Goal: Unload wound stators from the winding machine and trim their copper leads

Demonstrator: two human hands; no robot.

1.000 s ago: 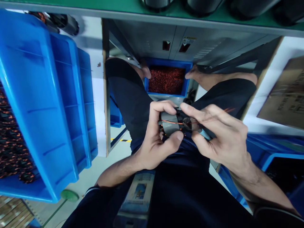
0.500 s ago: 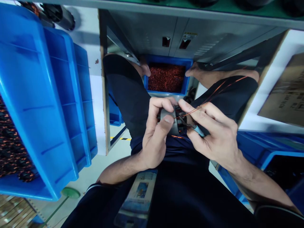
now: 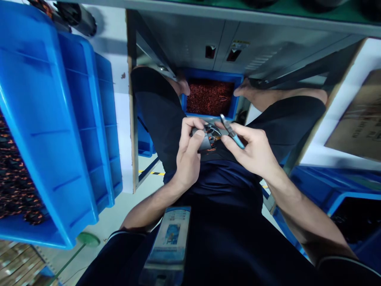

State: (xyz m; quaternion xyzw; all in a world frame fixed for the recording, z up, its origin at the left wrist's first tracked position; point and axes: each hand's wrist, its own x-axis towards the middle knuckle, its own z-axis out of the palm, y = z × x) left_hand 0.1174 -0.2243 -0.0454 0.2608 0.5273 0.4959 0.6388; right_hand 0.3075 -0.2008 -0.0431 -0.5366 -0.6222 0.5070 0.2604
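Note:
My left hand [image 3: 188, 155] is wrapped round a small grey motor stator [image 3: 208, 137] with copper wire windings, held over my lap. My right hand [image 3: 253, 151] is closed on a pair of small cutters with a light blue handle [image 3: 231, 132], their tip pointing up and away just right of the stator. Its fingertips touch the stator's right side. Below the hands, between my feet, a blue bin of copper wire scraps [image 3: 209, 97] sits on the floor.
Stacked blue crates [image 3: 59, 131] stand on my left, with wound parts [image 3: 14, 178] in the nearest one. More blue crates [image 3: 342, 194] are at the right. A green-topped bench edge [image 3: 238, 12] runs above. A badge card [image 3: 171, 234] hangs on my chest.
Both hands moved forward, away from my body, toward the scrap bin. The long copper strand stretched to the right half a second ago is gone, and the cutters now point upward.

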